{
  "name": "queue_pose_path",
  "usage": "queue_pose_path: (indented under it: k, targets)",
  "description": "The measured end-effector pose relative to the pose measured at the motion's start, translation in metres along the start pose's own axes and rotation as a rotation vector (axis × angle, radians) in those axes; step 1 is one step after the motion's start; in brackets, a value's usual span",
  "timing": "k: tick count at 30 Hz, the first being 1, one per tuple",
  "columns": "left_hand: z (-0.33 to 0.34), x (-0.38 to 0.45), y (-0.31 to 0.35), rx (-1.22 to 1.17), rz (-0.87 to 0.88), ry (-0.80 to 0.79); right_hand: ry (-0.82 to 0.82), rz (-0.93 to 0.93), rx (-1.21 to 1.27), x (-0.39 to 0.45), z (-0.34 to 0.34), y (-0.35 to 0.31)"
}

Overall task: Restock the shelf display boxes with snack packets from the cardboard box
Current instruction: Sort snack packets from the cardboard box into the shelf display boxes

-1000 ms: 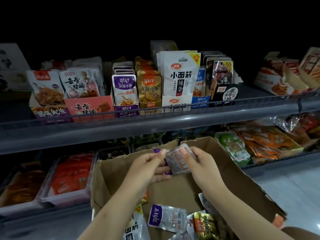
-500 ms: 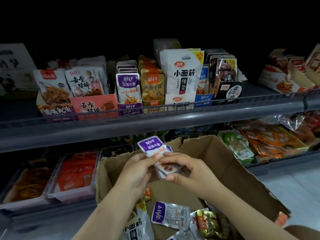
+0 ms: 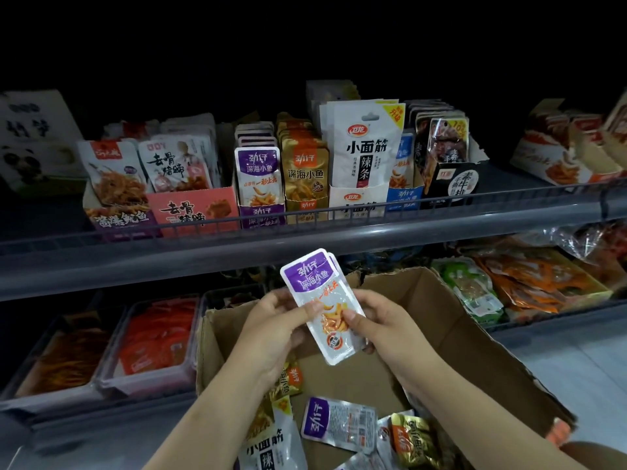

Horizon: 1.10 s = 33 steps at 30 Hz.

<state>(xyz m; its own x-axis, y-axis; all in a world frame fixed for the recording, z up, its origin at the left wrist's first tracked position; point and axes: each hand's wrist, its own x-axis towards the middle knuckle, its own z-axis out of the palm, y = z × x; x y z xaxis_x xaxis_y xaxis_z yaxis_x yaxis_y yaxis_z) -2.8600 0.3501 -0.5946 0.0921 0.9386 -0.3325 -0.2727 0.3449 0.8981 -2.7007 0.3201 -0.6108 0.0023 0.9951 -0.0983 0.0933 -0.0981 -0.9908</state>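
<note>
Purple-topped packets [image 3: 320, 305], a thin stack of two or three, sit pinched between your two hands above the cardboard box [image 3: 451, 320]. Your left hand [image 3: 274, 329] grips the stack's left edge with the thumb on its face; your right hand [image 3: 380, 329] closes on the right edge, fingers [image 3: 349, 315] curled over the printed fish. The stack's long axis runs up and away from you, purple end tilted toward the upper shelf [image 3: 305, 245], bottom seal toward your wrists. Both hands are equally near.

Outward from there, the matching purple display box [image 3: 261, 212] stands at the shelf's front edge, up and a little left of the stack, between the pink box [image 3: 193, 210] and the gold packets [image 3: 305, 174]. It looks fairly full already, so I judge you should lift the stack upright, purple end uppermost, and slot it in front. More packets lie loose in the cardboard box below.
</note>
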Motion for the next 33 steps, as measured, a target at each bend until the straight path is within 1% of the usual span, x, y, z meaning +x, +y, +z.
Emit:
queue_pose_path:
  k: [4, 8, 11, 13, 16, 18, 22, 25, 26, 29, 31, 33]
  targets:
    - [-0.004, 0.004, 0.005, 0.058, 0.05, 0.03, -0.019, -0.043, -0.066, 0.002, 0.002, -0.004]
    - [-0.01, 0.008, 0.012, 0.109, 0.07, 0.054, -0.035, -0.106, -0.205, 0.006, 0.001, -0.006]
    - [-0.018, 0.004, 0.021, 0.296, 0.122, 0.045, -0.09, -0.164, -0.284, 0.01, -0.002, -0.011]
    - [-0.026, 0.0, 0.033, 0.464, 0.152, -0.004, -0.151, -0.213, -0.335, 0.011, -0.003, -0.014]
    - [-0.034, -0.005, 0.05, 0.65, 0.142, -0.11, -0.191, -0.264, -0.414, 0.015, 0.0, -0.017]
    - [-0.033, -0.006, 0.056, 0.739, 0.171, -0.112, -0.195, -0.278, -0.409, 0.017, 0.005, -0.018]
    - [-0.029, -0.004, 0.073, 0.882, 0.268, -0.035, -0.156, -0.313, -0.377, 0.023, 0.011, -0.02]
    - [-0.028, 0.006, 0.105, 0.972, 0.408, 0.075, -0.094, -0.359, -0.483, 0.028, 0.008, -0.022]
    - [-0.026, 0.009, 0.117, 1.004, 0.469, 0.117, -0.068, -0.371, -0.549, 0.031, 0.005, -0.022]
    - [-0.018, 0.024, 0.15, 1.123, 0.644, 0.238, -0.002, -0.422, -0.85, 0.044, -0.004, -0.018]
    - [-0.012, 0.037, 0.167, 1.203, 0.721, 0.286, -0.037, -0.415, -1.0, 0.055, -0.007, -0.01]
    - [-0.008, 0.052, 0.181, 1.26, 0.768, 0.314, -0.086, -0.374, -1.099, 0.063, -0.009, 0.001]
